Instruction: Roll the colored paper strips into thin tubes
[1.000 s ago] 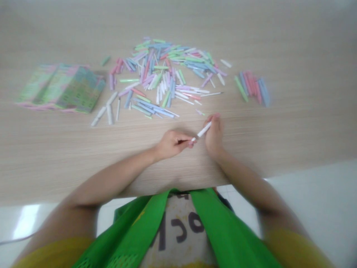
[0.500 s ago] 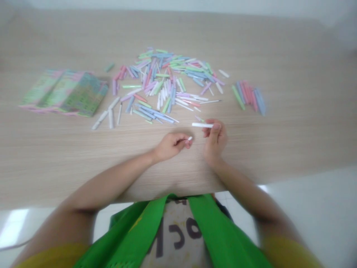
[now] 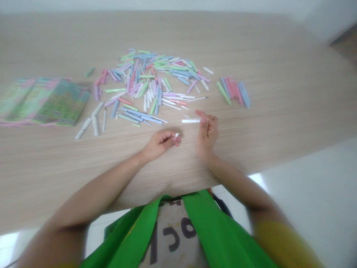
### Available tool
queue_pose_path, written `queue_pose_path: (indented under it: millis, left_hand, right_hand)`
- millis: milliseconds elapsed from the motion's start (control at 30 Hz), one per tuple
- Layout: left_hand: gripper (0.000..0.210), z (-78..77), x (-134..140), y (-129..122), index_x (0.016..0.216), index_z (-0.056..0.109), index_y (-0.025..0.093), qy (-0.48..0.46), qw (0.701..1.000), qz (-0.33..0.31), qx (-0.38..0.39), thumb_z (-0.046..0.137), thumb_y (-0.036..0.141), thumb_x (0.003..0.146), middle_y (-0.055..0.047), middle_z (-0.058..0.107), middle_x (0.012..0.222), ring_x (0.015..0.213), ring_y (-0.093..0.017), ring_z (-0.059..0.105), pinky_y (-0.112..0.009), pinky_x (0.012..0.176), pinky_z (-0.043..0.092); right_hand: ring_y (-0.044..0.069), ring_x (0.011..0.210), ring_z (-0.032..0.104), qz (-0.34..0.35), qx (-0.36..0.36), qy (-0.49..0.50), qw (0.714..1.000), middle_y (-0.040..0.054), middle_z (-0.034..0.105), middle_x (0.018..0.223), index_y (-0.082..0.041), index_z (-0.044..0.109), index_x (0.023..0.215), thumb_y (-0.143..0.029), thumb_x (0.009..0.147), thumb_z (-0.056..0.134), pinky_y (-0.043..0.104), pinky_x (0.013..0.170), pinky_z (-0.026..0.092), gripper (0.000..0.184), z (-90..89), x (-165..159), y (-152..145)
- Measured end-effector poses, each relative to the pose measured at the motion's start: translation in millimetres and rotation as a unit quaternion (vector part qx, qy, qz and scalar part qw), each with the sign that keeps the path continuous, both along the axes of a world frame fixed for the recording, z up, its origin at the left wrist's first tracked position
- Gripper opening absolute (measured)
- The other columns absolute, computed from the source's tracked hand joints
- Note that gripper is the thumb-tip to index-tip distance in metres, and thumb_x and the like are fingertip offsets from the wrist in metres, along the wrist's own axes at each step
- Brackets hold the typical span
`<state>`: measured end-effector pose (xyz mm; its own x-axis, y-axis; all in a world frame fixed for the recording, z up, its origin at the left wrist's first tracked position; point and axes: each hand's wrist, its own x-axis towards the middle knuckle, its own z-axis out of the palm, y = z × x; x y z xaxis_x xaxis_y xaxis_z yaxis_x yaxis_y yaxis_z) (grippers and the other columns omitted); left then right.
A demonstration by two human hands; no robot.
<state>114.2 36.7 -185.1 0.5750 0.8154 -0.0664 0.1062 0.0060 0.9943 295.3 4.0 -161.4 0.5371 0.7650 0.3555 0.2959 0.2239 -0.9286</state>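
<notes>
My left hand [image 3: 163,144] is closed over the table, pinching a small white piece [image 3: 176,134] that looks like a pen cap or end part, between thumb and fingertips. To its right, my right hand [image 3: 208,137] grips a slim white pen barrel [image 3: 190,121] between thumb and fingers. The barrel lies roughly level and points left. The two held pieces are apart. Just beyond the hands spreads a loose pile of pastel pen parts [image 3: 158,90] in blue, green, pink, purple and white, with thin dark-tipped refills [image 3: 198,99] among them.
Green and pink printed packets [image 3: 60,102] lie overlapping on the left of the wooden table [image 3: 279,74]. White barrels [image 3: 83,128] sit beside them. A small row of coloured pen parts [image 3: 234,91] lies on the right. The table's front edge is close to my body.
The view has turned, so the things on the table appear farther left. Both hands keep their white pieces. A finger of my right hand now stretches out more beyond the barrel.
</notes>
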Motion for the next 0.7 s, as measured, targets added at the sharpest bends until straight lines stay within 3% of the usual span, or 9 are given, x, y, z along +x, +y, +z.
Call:
queue_pose_path:
  millis: [100, 200, 300, 467, 700]
  left_hand:
    - [0.043, 0.8, 0, 1, 0.096, 0.076, 0.013, 0.0, 1.0, 0.007, -0.008, 0.07, 0.054, 0.086, -0.006, 0.074, 0.075, 0.066, -0.012, 0.064, -0.022, 0.062, 0.048]
    - [0.042, 2.7, 0, 1, 0.095, 0.076, 0.013, -0.008, 1.0, 0.002, -0.013, 0.071, 0.053, 0.085, -0.006, 0.074, 0.075, 0.066, -0.012, 0.063, -0.022, 0.062, 0.048]
    - [0.041, 5.0, 1, 0, 0.092, 0.076, 0.013, -0.024, 1.0, 0.008, -0.009, 0.073, 0.053, 0.084, -0.006, 0.074, 0.075, 0.065, -0.012, 0.062, -0.023, 0.063, 0.049]
    - [0.039, 4.0, 2, -4, 0.09, 0.078, 0.013, -0.044, 0.996, 0.07, 0.041, 0.076, 0.052, 0.081, -0.008, 0.077, 0.086, 0.078, -0.016, 0.068, -0.027, 0.077, 0.052]
    - [0.048, -5.7, -1, 1, 0.098, 0.071, 0.011, -0.067, 0.997, 0.045, -0.01, 0.078, 0.054, 0.079, -0.006, 0.073, 0.081, 0.071, -0.012, 0.064, -0.024, 0.068, 0.05]
  right_hand:
    - [0.015, 0.075, 0.056, 0.004, -0.025, 0.085, 0.996, -0.0003, 0.053, 0.074, -0.025, 0.064, 0.091, -0.063, 0.095, 0.044, 0.027, 0.068, 0.046, 0.043, -0.4, 1, 5]
    - [0.009, 0.046, 0.034, 0.037, -0.067, 0.25, 0.965, -0.0086, 0.031, 0.055, -0.025, 0.05, 0.081, -0.072, 0.09, 0.046, 0.023, 0.044, 0.028, 0.047, -0.3, 0, 11]
    - [0.006, 0.039, 0.021, 0.076, -0.122, 0.359, 0.922, -0.0123, 0.025, 0.049, -0.025, 0.044, 0.077, -0.068, 0.09, 0.054, 0.021, 0.039, 0.017, 0.046, 1.6, -4, 14]
    - [0.003, 0.035, 0.018, 0.115, -0.211, 0.437, 0.867, -0.0136, 0.026, 0.042, -0.023, 0.042, 0.071, -0.048, 0.094, 0.059, 0.019, 0.037, 0.016, 0.038, 4.4, -10, 11]
    - [0.003, 0.034, 0.018, 0.119, -0.225, 0.448, 0.857, -0.0135, 0.026, 0.041, -0.022, 0.044, 0.07, -0.035, 0.095, 0.055, 0.018, 0.036, 0.017, 0.03, 3.0, -11, 11]
